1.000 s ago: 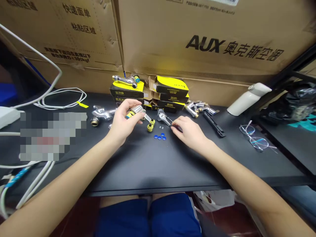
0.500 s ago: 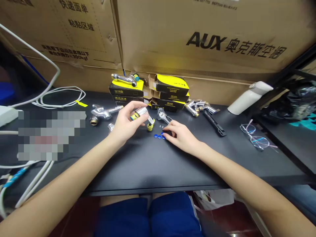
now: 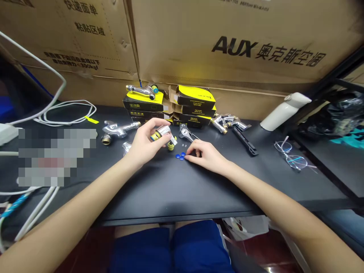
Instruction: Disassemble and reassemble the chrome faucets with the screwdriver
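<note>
My left hand [image 3: 146, 143] holds a chrome faucet cartridge with a yellow band [image 3: 162, 133] between fingers and thumb, above the black tabletop [image 3: 170, 193]. Just past it stands a small yellow-and-brass fitting [image 3: 171, 146]. My right hand [image 3: 206, 156] rests its fingertips at a small group of blue caps [image 3: 179, 156], and some caps may lie hidden under the fingers. Beyond that hand lies a chrome faucet lever [image 3: 184, 132], with tiny screws [image 3: 184, 145] near it.
Yellow-and-black product boxes [image 3: 196, 100] stand stacked at the back, with a chrome tap body [image 3: 140, 91] on top. More chrome tap bodies [image 3: 118, 129] lie on both sides. A black bar [image 3: 245, 141], white bottle [image 3: 286, 112], glasses [image 3: 292, 160] and white cables [image 3: 66, 113] surround the work area.
My right hand has moved left from beside the lever onto the blue caps. My left hand has turned the chrome cartridge and lifted it slightly. The view has shifted a little.
</note>
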`<action>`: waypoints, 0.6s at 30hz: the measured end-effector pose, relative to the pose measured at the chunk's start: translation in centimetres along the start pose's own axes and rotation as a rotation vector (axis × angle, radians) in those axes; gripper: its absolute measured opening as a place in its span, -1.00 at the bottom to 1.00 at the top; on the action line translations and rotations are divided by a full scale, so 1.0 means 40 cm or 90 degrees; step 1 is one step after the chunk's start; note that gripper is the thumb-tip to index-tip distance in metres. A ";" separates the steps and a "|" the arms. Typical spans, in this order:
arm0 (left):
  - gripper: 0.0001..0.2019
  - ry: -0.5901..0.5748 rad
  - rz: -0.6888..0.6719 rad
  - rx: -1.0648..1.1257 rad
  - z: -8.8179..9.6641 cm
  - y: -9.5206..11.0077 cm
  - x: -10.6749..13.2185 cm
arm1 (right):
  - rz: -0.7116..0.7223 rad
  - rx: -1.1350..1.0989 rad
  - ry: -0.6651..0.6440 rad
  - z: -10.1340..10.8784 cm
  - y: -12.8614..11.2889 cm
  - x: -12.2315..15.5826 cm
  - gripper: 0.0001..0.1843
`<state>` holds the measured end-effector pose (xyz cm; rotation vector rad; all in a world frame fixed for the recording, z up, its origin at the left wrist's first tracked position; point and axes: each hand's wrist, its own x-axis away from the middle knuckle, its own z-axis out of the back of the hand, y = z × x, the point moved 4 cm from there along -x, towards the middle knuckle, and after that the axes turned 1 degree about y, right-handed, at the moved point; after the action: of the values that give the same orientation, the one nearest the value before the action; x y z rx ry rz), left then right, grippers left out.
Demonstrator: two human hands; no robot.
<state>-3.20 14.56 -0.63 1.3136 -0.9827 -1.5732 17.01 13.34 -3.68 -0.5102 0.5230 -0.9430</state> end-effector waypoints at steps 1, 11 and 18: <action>-0.72 -0.002 -0.004 -0.004 0.000 -0.001 0.000 | -0.003 -0.005 -0.003 0.000 0.001 -0.001 -0.83; -0.74 -0.026 -0.044 -0.064 -0.001 -0.009 0.002 | 0.034 0.039 0.028 -0.014 -0.008 0.006 -0.79; -0.71 -0.066 -0.032 -0.034 -0.016 -0.008 0.010 | 0.061 0.089 0.017 -0.015 -0.027 0.011 -0.83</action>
<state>-2.64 14.26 -1.13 1.2385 -0.9716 -1.7089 16.20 12.32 -3.56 -0.3439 0.4972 -0.8894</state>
